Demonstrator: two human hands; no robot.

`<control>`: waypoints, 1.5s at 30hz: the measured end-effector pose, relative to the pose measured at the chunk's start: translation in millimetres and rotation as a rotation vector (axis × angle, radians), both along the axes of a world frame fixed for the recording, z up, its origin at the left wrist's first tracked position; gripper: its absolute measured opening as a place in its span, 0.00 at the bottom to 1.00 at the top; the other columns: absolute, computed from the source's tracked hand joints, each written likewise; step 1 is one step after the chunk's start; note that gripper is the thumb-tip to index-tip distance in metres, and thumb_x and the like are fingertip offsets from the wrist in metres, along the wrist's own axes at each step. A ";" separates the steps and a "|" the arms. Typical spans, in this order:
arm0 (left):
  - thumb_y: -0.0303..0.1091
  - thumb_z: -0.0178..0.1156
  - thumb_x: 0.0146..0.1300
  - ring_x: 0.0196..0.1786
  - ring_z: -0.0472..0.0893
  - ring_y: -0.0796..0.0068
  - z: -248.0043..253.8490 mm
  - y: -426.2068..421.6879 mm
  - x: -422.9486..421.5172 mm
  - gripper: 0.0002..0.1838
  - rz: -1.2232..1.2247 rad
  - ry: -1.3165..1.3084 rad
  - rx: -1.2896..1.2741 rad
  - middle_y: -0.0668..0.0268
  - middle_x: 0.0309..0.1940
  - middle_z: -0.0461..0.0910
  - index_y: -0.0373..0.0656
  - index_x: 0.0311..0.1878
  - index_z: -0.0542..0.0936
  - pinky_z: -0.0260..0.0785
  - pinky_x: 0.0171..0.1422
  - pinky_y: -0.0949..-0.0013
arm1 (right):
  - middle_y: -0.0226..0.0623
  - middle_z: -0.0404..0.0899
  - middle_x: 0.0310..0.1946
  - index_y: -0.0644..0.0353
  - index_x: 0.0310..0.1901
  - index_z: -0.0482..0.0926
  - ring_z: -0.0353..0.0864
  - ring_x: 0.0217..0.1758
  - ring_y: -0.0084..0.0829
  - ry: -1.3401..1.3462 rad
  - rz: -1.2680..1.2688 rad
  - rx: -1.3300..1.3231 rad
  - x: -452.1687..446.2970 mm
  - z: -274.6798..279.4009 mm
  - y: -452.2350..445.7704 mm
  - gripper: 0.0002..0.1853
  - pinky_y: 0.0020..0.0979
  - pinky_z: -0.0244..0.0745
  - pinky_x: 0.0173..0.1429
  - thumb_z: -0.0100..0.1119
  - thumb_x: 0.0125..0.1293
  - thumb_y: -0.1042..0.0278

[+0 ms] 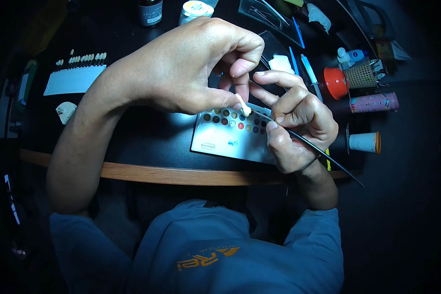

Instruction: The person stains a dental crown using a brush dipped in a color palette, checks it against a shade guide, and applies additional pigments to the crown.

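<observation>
My left hand (191, 63) pinches a small cream, tooth-coloured dental piece (243, 106) between thumb and fingers; its exact form is too small to tell. In my right hand (304, 110) is a thin brush (328, 158) with a long dark handle, held like a pen. Its tip meets or lies right by the dental piece; I cannot tell which. Beneath both hands lies a white palette (213, 139) with rows of round coloured wells, partly covered by my right hand.
A tooth shade guide (68, 81) stands at the left, near a ribbed pale piece (66, 112). Behind are a dark bottle (150, 12) and white jar (193, 11). Along the right stand a red bowl (334, 83), woven holder (360, 75), pink tube (375, 102) and cup (365, 142).
</observation>
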State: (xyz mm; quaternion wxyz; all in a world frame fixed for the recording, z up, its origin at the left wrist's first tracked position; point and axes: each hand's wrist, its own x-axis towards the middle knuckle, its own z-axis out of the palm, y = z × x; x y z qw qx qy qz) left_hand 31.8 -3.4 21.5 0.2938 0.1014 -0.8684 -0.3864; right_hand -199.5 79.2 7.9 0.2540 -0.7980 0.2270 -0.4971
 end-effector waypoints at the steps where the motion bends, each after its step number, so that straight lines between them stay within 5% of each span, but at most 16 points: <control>1: 0.22 0.72 0.56 0.42 0.91 0.70 -0.1 0.0 -0.1 0.21 0.000 0.001 -0.002 0.67 0.27 0.76 0.45 0.30 0.64 0.78 0.47 0.72 | 0.38 0.77 0.25 0.64 0.26 0.70 0.86 0.58 0.53 -0.029 -0.020 0.000 1.4 -0.8 -0.4 0.08 0.46 0.89 0.59 0.61 0.51 0.84; 4: 0.22 0.72 0.56 0.42 0.91 0.70 0.2 0.2 -0.1 0.22 0.002 -0.001 -0.009 0.67 0.27 0.75 0.45 0.30 0.64 0.78 0.46 0.73 | 0.38 0.77 0.25 0.64 0.26 0.70 0.86 0.58 0.53 -0.018 -0.011 -0.017 2.1 -0.5 -1.4 0.08 0.46 0.89 0.59 0.61 0.51 0.83; 7: 0.22 0.73 0.56 0.41 0.91 0.70 0.8 0.5 0.4 0.22 0.007 -0.005 -0.018 0.67 0.27 0.76 0.45 0.30 0.64 0.78 0.46 0.73 | 0.43 0.75 0.26 0.65 0.29 0.67 0.81 0.64 0.57 0.077 0.033 -0.024 -0.8 3.4 0.1 0.08 0.59 0.85 0.62 0.57 0.57 0.84; 22: 0.23 0.73 0.57 0.41 0.92 0.70 1.7 1.4 0.2 0.22 0.018 0.002 -0.056 0.67 0.26 0.75 0.45 0.29 0.64 0.77 0.44 0.73 | 0.43 0.74 0.25 0.65 0.27 0.67 0.81 0.63 0.57 0.072 0.018 -0.034 -0.7 3.2 0.8 0.07 0.59 0.85 0.62 0.57 0.56 0.84; 25: 0.23 0.73 0.57 0.41 0.92 0.70 1.9 1.2 0.3 0.22 0.021 -0.006 -0.054 0.67 0.25 0.75 0.45 0.29 0.64 0.77 0.44 0.73 | 0.38 0.77 0.24 0.65 0.24 0.70 0.87 0.57 0.53 0.011 0.001 -0.077 2.8 0.6 -2.9 0.08 0.46 0.89 0.58 0.61 0.50 0.84; 28: 0.23 0.74 0.57 0.41 0.91 0.71 2.8 1.1 0.7 0.22 0.024 -0.010 -0.058 0.67 0.25 0.75 0.45 0.29 0.64 0.77 0.44 0.73 | 0.38 0.77 0.24 0.65 0.24 0.70 0.87 0.57 0.53 0.033 0.006 -0.085 3.2 2.3 -2.1 0.08 0.46 0.89 0.59 0.61 0.50 0.84; 40: 0.23 0.74 0.56 0.41 0.91 0.71 0.8 -0.2 0.5 0.23 0.012 0.015 -0.076 0.67 0.25 0.77 0.45 0.29 0.64 0.77 0.43 0.74 | 0.38 0.76 0.24 0.65 0.24 0.70 0.87 0.57 0.53 0.027 0.004 -0.077 4.8 3.6 -0.7 0.08 0.46 0.89 0.59 0.59 0.50 0.85; 45: 0.23 0.73 0.56 0.41 0.92 0.70 0.0 0.5 0.0 0.22 0.009 0.027 -0.070 0.67 0.24 0.77 0.45 0.28 0.63 0.77 0.43 0.74 | 0.43 0.74 0.26 0.65 0.27 0.67 0.82 0.62 0.57 0.080 0.033 -0.045 -1.9 3.8 0.2 0.08 0.58 0.86 0.61 0.57 0.57 0.83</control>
